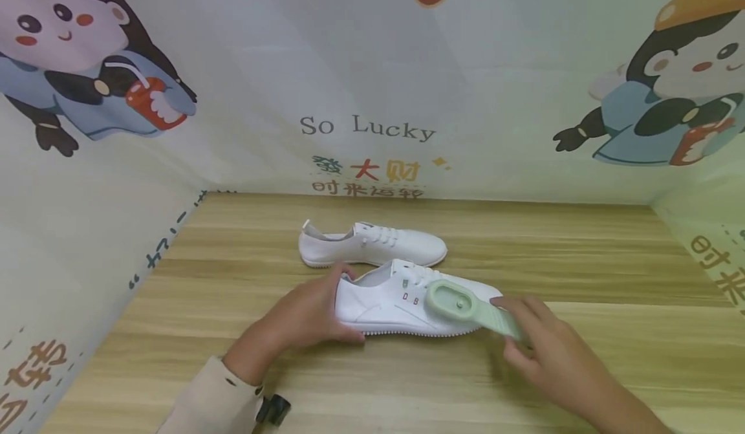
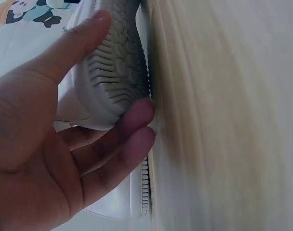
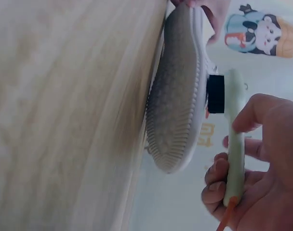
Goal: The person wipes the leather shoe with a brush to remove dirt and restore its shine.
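A white lace-up shoe (image 1: 378, 308) lies toe to the right on the wooden surface, its side turned up toward the head view. Its heel is gripped by my left hand (image 1: 305, 311), thumb against the sole (image 2: 117, 62) in the left wrist view. My right hand (image 1: 553, 353) holds a pale green shoe brush (image 1: 456, 301) by the handle, its head over the side of the shoe near the laces. Seen from the right wrist, the black bristles (image 3: 216, 94) face the shoe's upper and appear to touch it.
Behind the held shoe stands its white mate (image 1: 326, 249), also toe to the right. Printed cloth walls (image 1: 495, 117) enclose the wooden surface (image 1: 553, 253) at the back and both sides. A small black object (image 1: 273, 410) sits at my left cuff.
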The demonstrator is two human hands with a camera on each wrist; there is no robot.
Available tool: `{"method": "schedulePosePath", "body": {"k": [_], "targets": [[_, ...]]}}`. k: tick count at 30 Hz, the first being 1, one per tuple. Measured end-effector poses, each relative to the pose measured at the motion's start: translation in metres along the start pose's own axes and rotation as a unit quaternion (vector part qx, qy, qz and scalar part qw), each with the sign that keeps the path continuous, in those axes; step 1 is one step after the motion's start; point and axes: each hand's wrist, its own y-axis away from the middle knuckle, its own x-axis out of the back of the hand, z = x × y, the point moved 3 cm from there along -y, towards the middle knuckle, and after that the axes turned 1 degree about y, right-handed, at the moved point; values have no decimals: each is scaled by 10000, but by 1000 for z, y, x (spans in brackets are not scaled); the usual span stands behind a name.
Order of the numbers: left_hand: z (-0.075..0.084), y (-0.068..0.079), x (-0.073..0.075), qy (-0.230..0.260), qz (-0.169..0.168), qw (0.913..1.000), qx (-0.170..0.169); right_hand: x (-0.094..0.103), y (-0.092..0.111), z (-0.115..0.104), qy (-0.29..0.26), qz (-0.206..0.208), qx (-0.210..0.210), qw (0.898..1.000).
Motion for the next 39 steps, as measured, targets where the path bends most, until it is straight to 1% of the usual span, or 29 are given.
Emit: {"method": "schedulePosePath", "body": {"k": [3, 6, 10, 15, 18, 22, 26, 31, 34, 39], "targets": [[1, 0, -2, -171, -84, 9998, -28, -1, 1, 8, -39, -353, -516, 9980], [3, 0, -3, -303, -217, 9992, -127, 1, 0, 15, -155, -684, -1024, 9923], [7, 5, 2, -542, -271, 9978, -253, 4, -8, 22, -224, -985, -1400, 9850], [12, 10, 7, -1164, -109, 9922, -428, 11, -15, 29, -114, -1308, -1986, 9712], [15, 10, 6, -1371, -87, 9891, -531, 13, -14, 33, -33, -1500, -2198, 9639], [16, 9, 6, -1421, -175, 9879, -599, 12, -10, 38, 9, -1741, -2176, 9604], [15, 10, 10, -1492, -218, 9871, -539, 11, -7, 41, -24, -1858, -1939, 9633], [7, 9, 14, -1499, -244, 9875, -428, 10, -5, 42, -37, -1933, -1705, 9662], [4, 6, 15, -1247, -346, 9909, -371, 12, -5, 41, -120, -1949, -1637, 9670], [-3, 2, 13, -521, -676, 9961, -220, 13, -5, 36, -354, -2080, -1372, 9678]]}}
